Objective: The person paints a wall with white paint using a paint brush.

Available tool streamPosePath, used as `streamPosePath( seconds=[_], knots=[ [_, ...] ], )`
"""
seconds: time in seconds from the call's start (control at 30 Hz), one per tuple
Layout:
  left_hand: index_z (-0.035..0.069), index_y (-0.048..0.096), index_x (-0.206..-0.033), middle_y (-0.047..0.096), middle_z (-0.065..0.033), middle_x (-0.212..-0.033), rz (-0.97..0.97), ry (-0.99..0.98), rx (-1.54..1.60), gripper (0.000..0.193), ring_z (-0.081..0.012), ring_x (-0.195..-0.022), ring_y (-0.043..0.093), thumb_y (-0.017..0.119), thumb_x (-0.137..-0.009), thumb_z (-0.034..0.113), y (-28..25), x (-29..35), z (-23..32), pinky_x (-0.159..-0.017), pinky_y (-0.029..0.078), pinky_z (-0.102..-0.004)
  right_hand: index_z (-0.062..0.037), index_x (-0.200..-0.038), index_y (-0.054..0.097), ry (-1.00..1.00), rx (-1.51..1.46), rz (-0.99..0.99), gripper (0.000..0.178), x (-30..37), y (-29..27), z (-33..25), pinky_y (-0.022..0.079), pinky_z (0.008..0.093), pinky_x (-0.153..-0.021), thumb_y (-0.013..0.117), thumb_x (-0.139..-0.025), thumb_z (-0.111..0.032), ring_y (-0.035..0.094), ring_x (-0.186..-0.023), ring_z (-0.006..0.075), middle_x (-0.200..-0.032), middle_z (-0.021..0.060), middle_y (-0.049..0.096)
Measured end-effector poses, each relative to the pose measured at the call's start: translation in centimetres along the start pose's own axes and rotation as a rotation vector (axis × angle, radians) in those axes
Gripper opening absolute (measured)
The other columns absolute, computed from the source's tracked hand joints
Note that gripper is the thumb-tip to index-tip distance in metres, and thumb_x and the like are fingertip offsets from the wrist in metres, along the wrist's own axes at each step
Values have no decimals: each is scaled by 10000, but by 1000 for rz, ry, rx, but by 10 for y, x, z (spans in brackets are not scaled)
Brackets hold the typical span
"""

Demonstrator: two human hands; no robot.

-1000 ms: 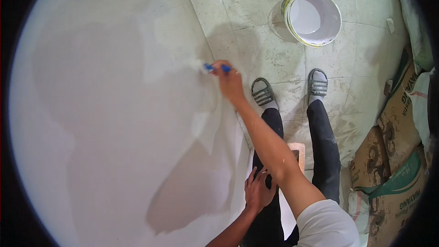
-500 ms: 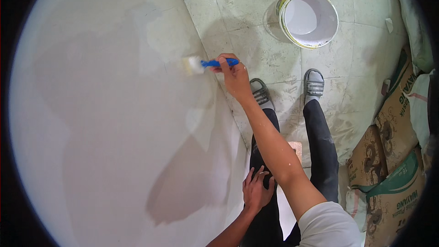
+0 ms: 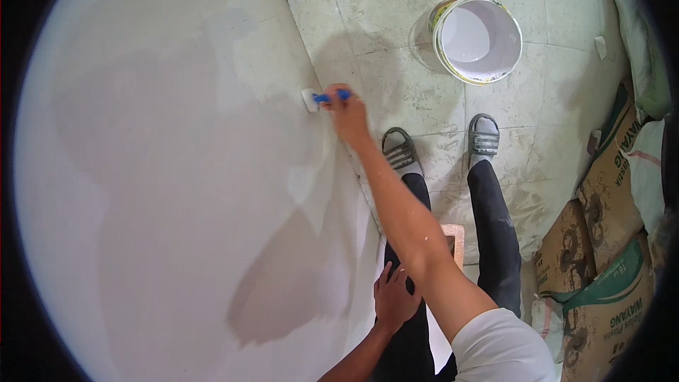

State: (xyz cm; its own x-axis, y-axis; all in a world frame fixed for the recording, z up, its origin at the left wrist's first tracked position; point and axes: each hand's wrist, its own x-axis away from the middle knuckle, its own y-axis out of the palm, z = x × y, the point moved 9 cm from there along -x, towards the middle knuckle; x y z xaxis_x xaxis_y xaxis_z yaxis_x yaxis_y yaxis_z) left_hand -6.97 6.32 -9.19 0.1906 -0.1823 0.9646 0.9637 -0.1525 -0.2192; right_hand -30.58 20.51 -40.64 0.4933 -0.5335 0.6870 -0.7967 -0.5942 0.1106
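Observation:
My right hand [image 3: 345, 114] is closed round the blue handle of a paintbrush [image 3: 310, 100]. White paint coats its bristles, which lie against the pale wall [image 3: 177, 191] close to where it meets the floor. Lower down, my left hand [image 3: 396, 299] rests on the dark trouser leg over my left thigh, fingers apart and holding nothing. Part of that hand lies close beside my right upper arm. A white bucket [image 3: 513, 46] with pale paint inside stands on the floor, ahead and to the right of my right hand.
Brown cardboard cartons [image 3: 612, 191] and white sacks [image 3: 645, 180] are piled along the right side. Grey sandals [image 3: 484, 143] are on my feet on the smudged tile floor [image 3: 396, 78]. A pinkish-edged object [image 3: 458, 240] shows between my legs.
My right hand has shifted slightly left and turned, and the brush head now sits closer to the wall's bottom edge. My left hand stays on my leg.

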Motion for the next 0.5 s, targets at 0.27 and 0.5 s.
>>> streamPosePath(
  seconds=[0.27,0.5],
  knots=[
    [143,610,-1406,611,-64,-1440,61,-59,-28,661,-336,-1472,398,773,-821,403,-21,9,-27,-1151,366,-503,34,-1121,626,33,-365,56,253,27,4,-43,613,311,-751,544,-1100,-203,742,-814,192,-995,114,726],
    [115,669,-1317,603,-61,-1476,4,-63,36,522,-354,-1490,390,723,-877,390,-22,2,-18,-1184,323,-526,24,-1040,656,-134,164,-96,244,56,45,-88,590,308,-690,560,-1090,-194,730,-767,180,-925,93,740]
  ],
)
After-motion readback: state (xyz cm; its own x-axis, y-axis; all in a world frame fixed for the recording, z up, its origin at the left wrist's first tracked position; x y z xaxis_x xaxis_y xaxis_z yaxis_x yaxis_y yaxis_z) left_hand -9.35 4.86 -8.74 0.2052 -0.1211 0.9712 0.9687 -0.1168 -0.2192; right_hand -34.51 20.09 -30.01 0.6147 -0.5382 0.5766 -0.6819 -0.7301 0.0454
